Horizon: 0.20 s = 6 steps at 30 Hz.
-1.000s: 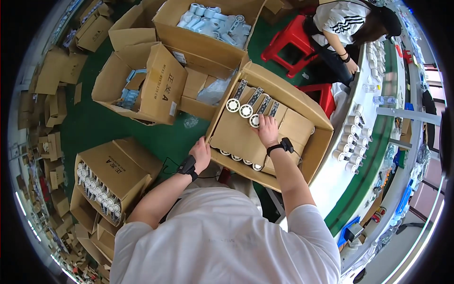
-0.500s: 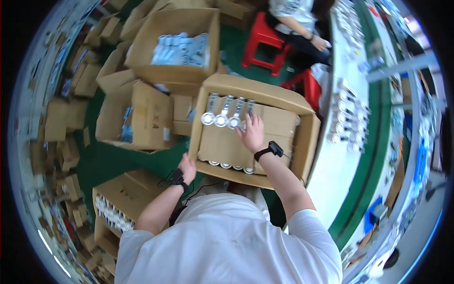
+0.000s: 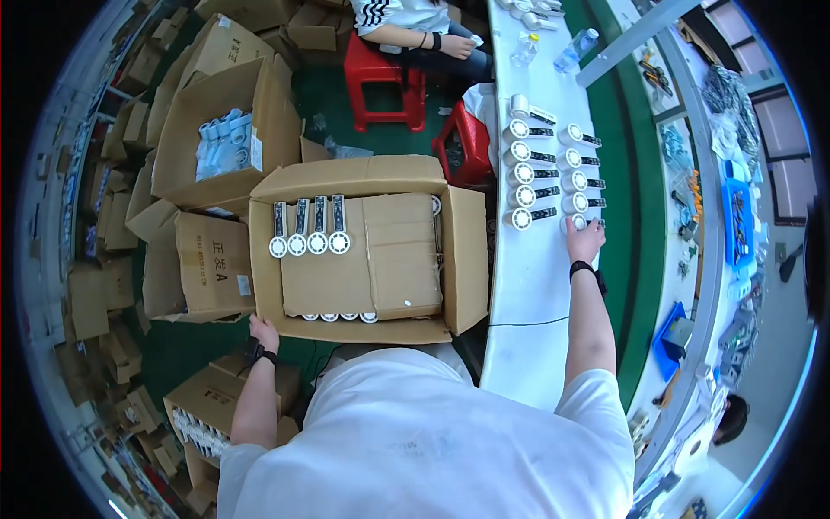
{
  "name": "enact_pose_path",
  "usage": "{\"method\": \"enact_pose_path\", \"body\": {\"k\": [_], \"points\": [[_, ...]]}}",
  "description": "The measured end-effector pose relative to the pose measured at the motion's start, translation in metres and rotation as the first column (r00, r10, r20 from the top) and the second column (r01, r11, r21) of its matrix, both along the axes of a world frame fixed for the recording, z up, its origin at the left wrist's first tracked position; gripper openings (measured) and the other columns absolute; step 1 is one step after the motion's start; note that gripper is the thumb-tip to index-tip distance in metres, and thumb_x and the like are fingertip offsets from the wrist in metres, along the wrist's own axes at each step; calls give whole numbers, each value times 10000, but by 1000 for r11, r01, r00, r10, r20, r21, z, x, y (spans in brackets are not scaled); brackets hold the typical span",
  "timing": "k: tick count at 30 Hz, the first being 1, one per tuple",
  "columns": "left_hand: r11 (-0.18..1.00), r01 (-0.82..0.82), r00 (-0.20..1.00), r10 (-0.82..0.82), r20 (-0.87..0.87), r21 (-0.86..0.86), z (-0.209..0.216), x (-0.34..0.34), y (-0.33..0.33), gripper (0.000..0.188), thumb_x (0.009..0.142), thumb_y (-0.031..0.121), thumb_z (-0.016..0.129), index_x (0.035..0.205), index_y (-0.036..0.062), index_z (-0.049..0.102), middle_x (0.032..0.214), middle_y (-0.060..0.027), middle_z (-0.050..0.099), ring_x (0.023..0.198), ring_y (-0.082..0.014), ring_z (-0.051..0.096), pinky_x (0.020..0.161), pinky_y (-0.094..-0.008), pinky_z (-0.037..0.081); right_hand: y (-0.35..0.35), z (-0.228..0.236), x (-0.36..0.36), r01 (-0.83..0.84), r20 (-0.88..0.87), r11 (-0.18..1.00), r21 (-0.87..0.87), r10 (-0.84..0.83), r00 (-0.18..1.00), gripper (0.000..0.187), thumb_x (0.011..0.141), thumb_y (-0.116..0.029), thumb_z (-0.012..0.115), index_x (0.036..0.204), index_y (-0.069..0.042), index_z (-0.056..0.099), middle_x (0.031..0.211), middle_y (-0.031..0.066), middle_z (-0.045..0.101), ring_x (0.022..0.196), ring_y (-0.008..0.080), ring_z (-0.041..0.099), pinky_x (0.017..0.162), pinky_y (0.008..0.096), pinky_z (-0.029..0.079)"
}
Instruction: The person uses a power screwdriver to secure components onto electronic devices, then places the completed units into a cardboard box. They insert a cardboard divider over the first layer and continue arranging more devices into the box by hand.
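White table [image 3: 536, 294], right hand [image 3: 584, 242] moved from box [image 3: 363, 259] to fan [image 3: 575, 222]

floor: dark green floor [image 3: 337, 99], littered with brown cardboard cartons [image 3: 104, 285]
furniture: long white workbench [image 3: 527, 277], two red plastic stools [image 3: 380, 82]
light: bright, even

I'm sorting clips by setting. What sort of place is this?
Probably a factory packing area. Rows of identical white round-headed gadgets lie on a long white bench, more sit in an open carton, and further cartons crowd the green floor. The right hand reaches one gadget; the left hand holds the carton.
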<state>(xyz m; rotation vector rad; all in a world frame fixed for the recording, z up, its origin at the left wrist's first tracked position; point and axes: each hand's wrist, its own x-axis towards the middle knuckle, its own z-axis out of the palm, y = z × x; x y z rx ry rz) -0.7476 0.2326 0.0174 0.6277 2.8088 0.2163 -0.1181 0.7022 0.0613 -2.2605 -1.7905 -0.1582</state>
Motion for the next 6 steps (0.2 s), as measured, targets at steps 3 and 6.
{"method": "enact_pose_path", "body": {"k": [3,6], "points": [[999,36,993,-32,-118,31,2,15,-5,332,830,100,574,1115,-17,450,1158,-307,506,1034,-443,528,815,-466,468,24,-14,-4,-6,1,997,-79,6,1000,723,751,-441,701,1248,17,445,1134,262,532,1069,415,486,893,475,416],[999,-32,983,36,-177,25,3,35,-8,609,805,172,632,1309,18,329,1314,-295,380,1090,-426,502,913,-443,440,41,-12,-31,44,-55,973,-226,-58,997,738,748,-463,697,1260,2,439,1132,255,534,1078,397,485,895,468,414]]}}
